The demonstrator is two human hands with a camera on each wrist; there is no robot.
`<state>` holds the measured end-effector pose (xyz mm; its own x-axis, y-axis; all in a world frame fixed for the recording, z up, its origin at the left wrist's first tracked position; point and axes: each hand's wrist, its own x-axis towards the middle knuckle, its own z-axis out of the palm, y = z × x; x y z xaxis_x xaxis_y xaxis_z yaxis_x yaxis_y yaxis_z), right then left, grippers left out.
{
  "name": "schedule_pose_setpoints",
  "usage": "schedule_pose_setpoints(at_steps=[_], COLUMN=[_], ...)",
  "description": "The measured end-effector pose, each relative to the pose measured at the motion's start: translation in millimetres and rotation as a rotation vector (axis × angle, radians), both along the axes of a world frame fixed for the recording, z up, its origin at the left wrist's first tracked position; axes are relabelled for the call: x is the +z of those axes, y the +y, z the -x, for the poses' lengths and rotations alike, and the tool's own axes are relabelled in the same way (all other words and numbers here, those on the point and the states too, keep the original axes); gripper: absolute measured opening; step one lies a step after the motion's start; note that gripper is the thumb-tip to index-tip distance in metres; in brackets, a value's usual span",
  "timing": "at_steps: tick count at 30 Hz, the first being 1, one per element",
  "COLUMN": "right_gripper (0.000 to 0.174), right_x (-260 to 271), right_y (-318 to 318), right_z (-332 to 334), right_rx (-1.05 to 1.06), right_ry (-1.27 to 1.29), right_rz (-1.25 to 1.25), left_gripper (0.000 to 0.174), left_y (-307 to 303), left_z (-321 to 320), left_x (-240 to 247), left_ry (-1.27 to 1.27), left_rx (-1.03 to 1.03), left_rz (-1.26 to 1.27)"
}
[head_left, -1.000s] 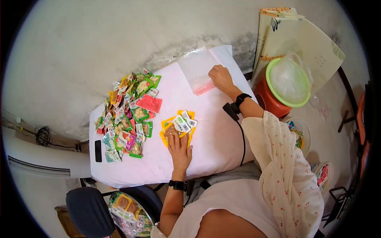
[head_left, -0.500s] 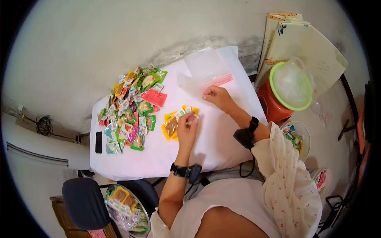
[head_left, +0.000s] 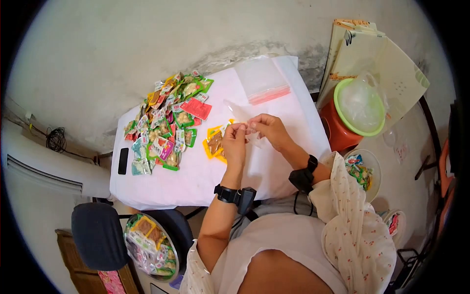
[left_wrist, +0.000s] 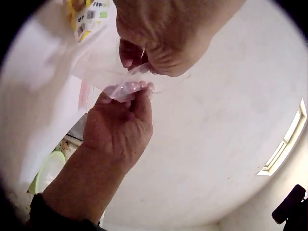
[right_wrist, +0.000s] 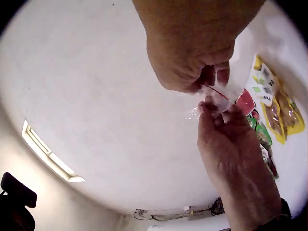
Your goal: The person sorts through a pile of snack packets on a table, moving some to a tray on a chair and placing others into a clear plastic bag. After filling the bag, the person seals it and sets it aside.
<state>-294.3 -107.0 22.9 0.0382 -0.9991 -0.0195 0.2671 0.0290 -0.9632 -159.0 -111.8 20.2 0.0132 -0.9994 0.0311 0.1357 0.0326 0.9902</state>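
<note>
Here, clear bag (head_left: 237, 110) slants far-left from pinching fingers (head_left: 263, 119).

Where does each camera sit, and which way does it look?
Head: on the head, looking forward and down at the table; shows left hand, right hand and shirt.
Left wrist: on that wrist, looking at the clear bag; left hand at the top, right hand below.
Right wrist: on that wrist, looking at the same clear bag; right hand at the top, left hand below.
Both wrist views share the two hands, the clear bag and yellow-edged packets.
</note>
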Motion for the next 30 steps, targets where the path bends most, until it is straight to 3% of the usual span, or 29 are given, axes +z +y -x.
schedule_pose_setpoints(at_steps=[1, 3, 6, 8, 9, 10, 12, 13, 14, 16, 17, 18, 20, 23, 26, 30], right_gripper=[0.016, 0.017, 0.016, 0.021, 0.031, 0.041, 0.062, 0.068, 0.068, 0.066, 0.054, 0.054, 0.033, 0.020, 0.018, 0.021], right_x=[0.5, -0.1, -13.3, -26.8, -41.9, -56.0, -34.9, -27.0, -22.1, -16.6, -15.7, -21.5, -47.3, -73.6, -80.5, -62.8], right_y=[2.6, 8.8, 30.3, 52.4, 61.1, 67.2, 86.3, 89.2, 91.1, 94.2, 92.4, 90.0, 83.5, 83.1, 86.9, 75.5], right_z=[-2.3, -5.9, -3.5, 0.0, 0.9, 3.1, 12.9, 19.3, 24.1, 32.4, 33.3, 37.4, 46.8, 49.5, 54.6, 57.6], right_rx=[0.001, -0.332, -0.420, -0.275, -0.360, -0.441, -0.644, -0.701, -0.704, -0.620, -0.619, -0.616, -0.482, -0.486, -0.452, -0.405], right_ry=[0.003, -0.150, -0.198, -0.118, 0.046, 0.210, 0.619, 0.769, 0.776, 1.063, 1.102, 1.107, 1.035, 0.954, 0.914, 0.952], right_rz=[0.002, 0.054, 0.046, -0.070, 0.054, 0.177, 0.446, 0.609, 0.606, 0.727, 0.692, 0.690, 0.519, 0.464, 0.440, 0.404], left_gripper=[0.009, 0.008, 0.006, 0.010, 0.015, 0.015, 0.021, 0.025, 0.025, 0.023, 0.024, 0.024, 0.024, 0.024, 0.022, 0.021], left_y=[0.9, 3.6, 2.9, 8.6, 12.7, 16.7, 25.2, 25.4, 29.1, 37.3, 41.1, 43.5, 46.3, 46.4, 47.1, 45.8], left_z=[-2.2, -9.2, -16.6, -17.9, -17.6, -16.8, -15.1, -12.8, -10.7, -6.4, -4.3, -3.7, -5.0, -9.9, -20.9, -31.3], left_x=[2.2, 13.4, 21.8, 32.2, 36.1, 37.2, 36.1, 24.1, 20.7, 14.8, 12.1, 8.6, -2.1, -30.0, -52.8, -60.6], left_ry=[-0.018, -0.060, -0.091, -0.568, -0.724, -0.718, -1.039, -1.008, -1.000, -1.035, -1.053, -1.048, -1.042, -1.040, -1.068, -1.032], left_rx=[0.040, 0.105, 0.202, 0.293, 0.274, 0.271, 0.140, 0.105, 0.102, -0.011, -0.025, -0.024, -0.081, -0.068, 0.035, 0.005], left_rz=[0.007, 0.053, 0.151, 0.644, 0.758, 0.756, 1.053, 1.076, 1.076, 1.126, 1.145, 1.141, 1.114, 1.072, 0.955, 0.797])
